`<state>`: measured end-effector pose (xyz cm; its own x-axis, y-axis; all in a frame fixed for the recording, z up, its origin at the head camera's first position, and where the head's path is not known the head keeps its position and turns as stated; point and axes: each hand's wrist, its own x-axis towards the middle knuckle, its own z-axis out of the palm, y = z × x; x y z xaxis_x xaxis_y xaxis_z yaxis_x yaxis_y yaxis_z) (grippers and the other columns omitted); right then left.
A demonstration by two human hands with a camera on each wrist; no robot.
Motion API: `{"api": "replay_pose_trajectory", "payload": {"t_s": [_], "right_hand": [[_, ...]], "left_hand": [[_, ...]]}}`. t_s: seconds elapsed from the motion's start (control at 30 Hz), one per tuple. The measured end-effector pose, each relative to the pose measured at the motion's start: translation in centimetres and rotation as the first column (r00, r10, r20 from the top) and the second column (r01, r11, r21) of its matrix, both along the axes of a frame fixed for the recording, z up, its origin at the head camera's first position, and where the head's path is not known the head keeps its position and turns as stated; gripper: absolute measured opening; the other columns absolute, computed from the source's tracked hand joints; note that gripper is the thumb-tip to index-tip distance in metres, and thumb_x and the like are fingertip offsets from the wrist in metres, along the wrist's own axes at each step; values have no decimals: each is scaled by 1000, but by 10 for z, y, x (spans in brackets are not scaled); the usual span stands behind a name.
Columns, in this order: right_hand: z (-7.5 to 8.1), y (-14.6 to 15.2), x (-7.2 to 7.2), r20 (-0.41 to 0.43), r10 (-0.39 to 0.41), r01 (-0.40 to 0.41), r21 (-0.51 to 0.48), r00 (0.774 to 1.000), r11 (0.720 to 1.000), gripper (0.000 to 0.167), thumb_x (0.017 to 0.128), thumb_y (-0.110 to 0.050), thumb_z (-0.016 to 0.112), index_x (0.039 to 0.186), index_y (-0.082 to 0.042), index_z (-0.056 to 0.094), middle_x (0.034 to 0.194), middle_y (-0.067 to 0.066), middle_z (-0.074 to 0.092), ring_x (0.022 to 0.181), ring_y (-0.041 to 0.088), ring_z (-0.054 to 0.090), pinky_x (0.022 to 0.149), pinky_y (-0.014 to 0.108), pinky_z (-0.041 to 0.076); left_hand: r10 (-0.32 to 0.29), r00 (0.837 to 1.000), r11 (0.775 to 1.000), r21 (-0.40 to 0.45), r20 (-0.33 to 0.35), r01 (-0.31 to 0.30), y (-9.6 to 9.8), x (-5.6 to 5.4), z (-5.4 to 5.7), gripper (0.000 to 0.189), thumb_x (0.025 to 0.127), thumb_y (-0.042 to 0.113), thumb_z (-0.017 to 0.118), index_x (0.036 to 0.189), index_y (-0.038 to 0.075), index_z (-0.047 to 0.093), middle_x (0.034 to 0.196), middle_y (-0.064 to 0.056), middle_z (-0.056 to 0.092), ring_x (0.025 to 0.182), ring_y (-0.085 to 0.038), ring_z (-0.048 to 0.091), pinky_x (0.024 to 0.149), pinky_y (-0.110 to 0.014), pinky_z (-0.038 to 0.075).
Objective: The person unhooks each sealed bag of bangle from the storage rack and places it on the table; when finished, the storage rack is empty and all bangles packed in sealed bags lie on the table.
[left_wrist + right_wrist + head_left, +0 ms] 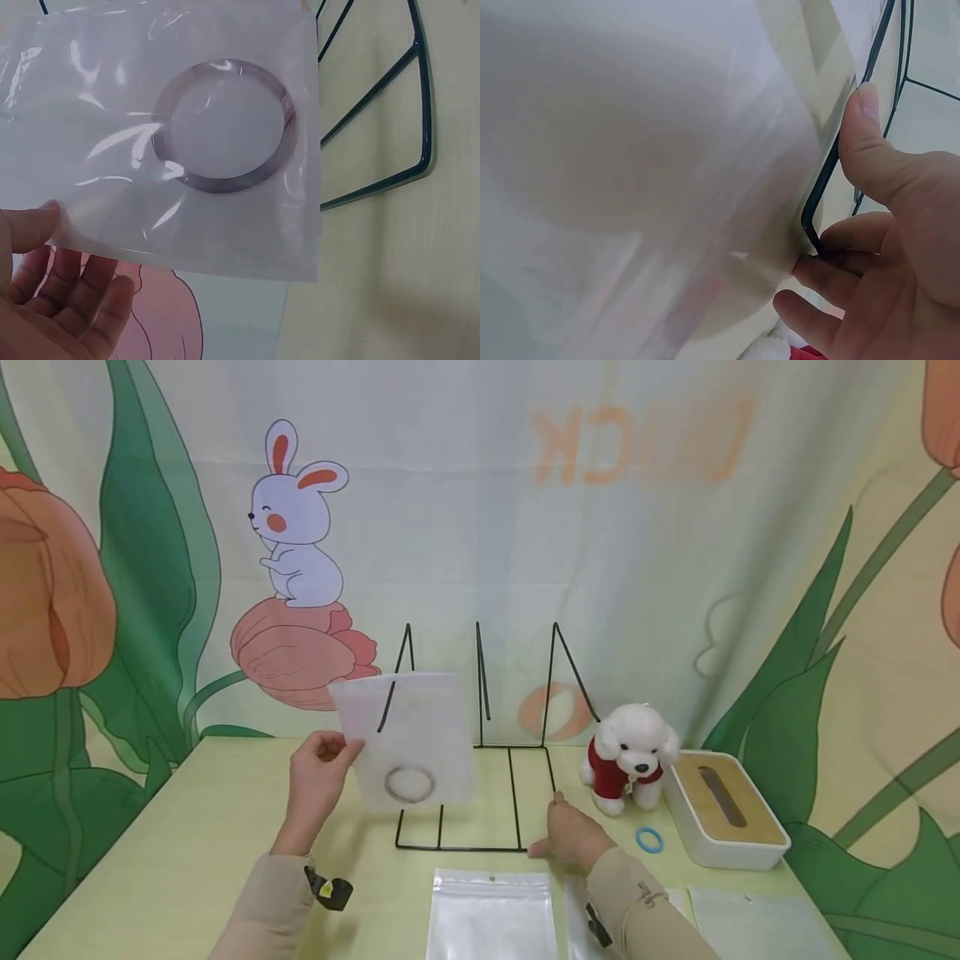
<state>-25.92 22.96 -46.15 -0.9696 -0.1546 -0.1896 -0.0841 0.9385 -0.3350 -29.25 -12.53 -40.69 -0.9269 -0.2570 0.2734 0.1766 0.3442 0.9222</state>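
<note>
A translucent zip bag (442, 727) with a pinkish-grey ring (240, 182) showing inside hangs at the left prong of a black wire display rack (516, 802); the prong's tip passes in front of it. My left hand (318, 785) pinches the bag's left edge, thumb (34, 227) on the face and fingers bent behind. At the rack's front right corner, my right hand (573, 835) grips the base wire. Its thumb (862, 135) lies along the front bar and its fingers are round the side bar. The rack's middle and right prongs hold nothing.
A silvery flat bag (491, 914) lies in front of the rack, with another bag (757, 922) at the front right. Right of the rack are a white plush dog (637, 735) in red, a blue ring (649, 840) and a wood-topped tissue box (738, 852). A printed curtain (450, 527) hangs behind.
</note>
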Motion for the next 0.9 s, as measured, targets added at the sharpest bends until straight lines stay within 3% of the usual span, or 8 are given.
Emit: {"api": "replay_pose_trajectory", "payload": {"t_s": [0.17, 0.3, 0.47, 0.9], "right_hand": [[-3, -1, -2, 8, -4, 4, -3, 1000, 1000, 85, 83, -35, 77, 138, 18, 37, 152, 32, 21, 130, 42, 42, 105, 46, 38], [-5, 0, -4, 11, -6, 6, 1, 1000, 1000, 86, 83, -35, 77, 138, 18, 37, 153, 32, 21, 129, 41, 44, 103, 45, 40], [-7, 1, -5, 10, -5, 5, -2, 1000, 1000, 85, 83, -36, 77, 137, 18, 38, 152, 33, 20, 129, 41, 45, 102, 45, 41], [-4, 1, -4, 14, -1, 1, 3, 1000, 1000, 84, 84, -36, 76, 138, 17, 38, 153, 32, 21, 130, 41, 43, 103, 45, 40]], "left_hand": [[-39, 999, 998, 56, -15, 40, -8, 6, -2, 32, 92, 32, 69, 99, 2, 59, 92, -10, 59, 81, -18, 57, 70, -22, 51], [-66, 997, 998, 21, -48, 67, -14, 12, -1, 28, 93, 29, 67, 98, 2, 59, 91, -11, 60, 81, -18, 57, 68, -22, 50], [-49, 997, 999, -7, -64, 49, -16, 20, 6, 25, 94, 26, 67, 99, 2, 59, 93, -10, 59, 85, -18, 56, 68, -18, 47], [-74, 994, 989, 119, -83, 84, -10, 30, 8, 20, 97, 13, 60, 102, -3, 49, 94, -13, 54, 85, -14, 51, 72, -16, 45]]}}
